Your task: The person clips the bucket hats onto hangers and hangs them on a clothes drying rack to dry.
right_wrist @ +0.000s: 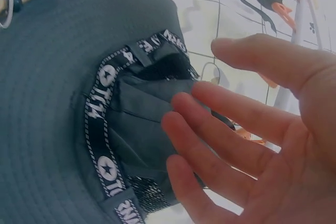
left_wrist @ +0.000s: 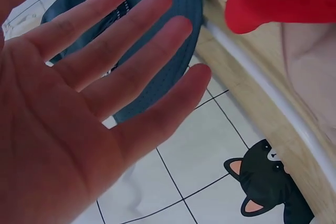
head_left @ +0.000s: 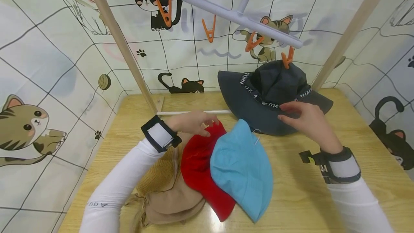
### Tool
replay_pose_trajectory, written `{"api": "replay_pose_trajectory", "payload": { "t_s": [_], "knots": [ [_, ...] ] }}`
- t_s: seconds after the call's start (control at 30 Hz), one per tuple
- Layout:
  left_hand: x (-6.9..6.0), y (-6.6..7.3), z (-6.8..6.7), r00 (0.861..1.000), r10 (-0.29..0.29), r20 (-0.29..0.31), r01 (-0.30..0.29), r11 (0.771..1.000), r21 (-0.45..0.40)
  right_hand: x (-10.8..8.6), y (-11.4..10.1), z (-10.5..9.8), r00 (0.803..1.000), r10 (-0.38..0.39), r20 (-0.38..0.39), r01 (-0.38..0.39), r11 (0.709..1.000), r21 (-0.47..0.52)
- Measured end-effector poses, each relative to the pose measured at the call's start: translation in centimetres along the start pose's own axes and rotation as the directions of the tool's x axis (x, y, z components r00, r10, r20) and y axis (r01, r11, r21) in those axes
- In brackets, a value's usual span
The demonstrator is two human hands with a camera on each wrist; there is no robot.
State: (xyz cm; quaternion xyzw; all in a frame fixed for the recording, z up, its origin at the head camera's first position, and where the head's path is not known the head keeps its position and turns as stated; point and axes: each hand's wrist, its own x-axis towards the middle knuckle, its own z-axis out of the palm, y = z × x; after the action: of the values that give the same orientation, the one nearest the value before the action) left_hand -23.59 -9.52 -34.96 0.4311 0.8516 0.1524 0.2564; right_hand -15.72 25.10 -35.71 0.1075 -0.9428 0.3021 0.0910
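Observation:
A dark bucket hat (head_left: 255, 107) with a lettered band hangs at the right of the rack, an orange clip (head_left: 287, 57) at its crown. The right hand (head_left: 304, 119) is in front of its brim, fingers apart and holding nothing; in the right wrist view the open hand (right_wrist: 252, 135) is beside the hat's band (right_wrist: 100, 114). The left hand (head_left: 193, 122) hovers at the top of a red hat (head_left: 200, 161), its fingers spread in the left wrist view (left_wrist: 105, 87). A light blue hat (head_left: 242, 168) overlaps the red one.
Tan and beige hats (head_left: 174, 200) lie left of the red hat on the wooden table (head_left: 291, 197). Several orange clips (head_left: 209, 30) hang along the rack's white bars (head_left: 226, 10). Wooden posts (head_left: 123, 46) stand at both sides, with a low white bar near the table's back.

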Motion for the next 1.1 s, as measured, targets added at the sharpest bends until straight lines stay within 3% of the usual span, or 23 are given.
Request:
{"api": "replay_pose_trajectory", "payload": {
  "t_s": [0.13,0.27,0.4,0.47,0.53,0.67,0.77,0.9,1.0,1.1],
  "knots": [
    [-0.2,0.3,0.8,0.999,0.046,0.027,-0.047,0.998,0.037,-0.6,0.0,0.8,1.000,-0.006,0.031,0.006,1.000,0.002],
    [-0.2,1.2,1.8,0.999,0.017,0.043,-0.025,0.979,0.201,-1.1,-0.1,1.7,0.999,-0.008,0.049,0.006,1.000,0.024],
    [-0.2,1.9,2.7,0.998,-0.053,0.030,0.035,0.900,0.435,-1.4,0.0,2.4,0.999,-0.025,0.032,0.024,0.999,0.037],
    [-0.2,2.1,3.1,0.998,-0.064,0.024,0.043,0.860,0.509,-1.5,0.0,2.6,0.999,-0.027,0.021,0.026,0.999,0.041],
    [-0.1,2.1,3.3,0.998,-0.062,0.023,0.039,0.833,0.552,-1.6,0.0,2.7,1.000,-0.025,0.009,0.025,0.999,0.045],
    [-0.1,1.9,3.8,0.999,-0.034,0.031,0.008,0.804,0.595,-1.9,-0.2,2.8,1.000,-0.002,0.014,0.002,0.999,0.053],
    [0.0,1.7,4.4,0.998,0.037,0.056,-0.062,0.824,0.564,-2.1,-0.1,3.0,1.000,0.007,0.017,-0.008,0.998,0.055],
    [0.0,1.5,5.4,0.990,0.105,0.093,-0.136,0.873,0.468,-2.4,0.3,3.2,1.000,0.000,0.007,0.000,0.998,0.058],
    [0.0,1.5,6.0,0.989,0.116,0.094,-0.147,0.878,0.455,-2.6,0.5,3.3,1.000,-0.014,-0.006,0.015,0.998,0.063],
    [0.1,1.5,6.5,0.985,0.157,0.077,-0.174,0.862,0.476,-2.7,0.7,3.2,0.999,-0.029,-0.022,0.030,0.997,0.066]
  ]
}}
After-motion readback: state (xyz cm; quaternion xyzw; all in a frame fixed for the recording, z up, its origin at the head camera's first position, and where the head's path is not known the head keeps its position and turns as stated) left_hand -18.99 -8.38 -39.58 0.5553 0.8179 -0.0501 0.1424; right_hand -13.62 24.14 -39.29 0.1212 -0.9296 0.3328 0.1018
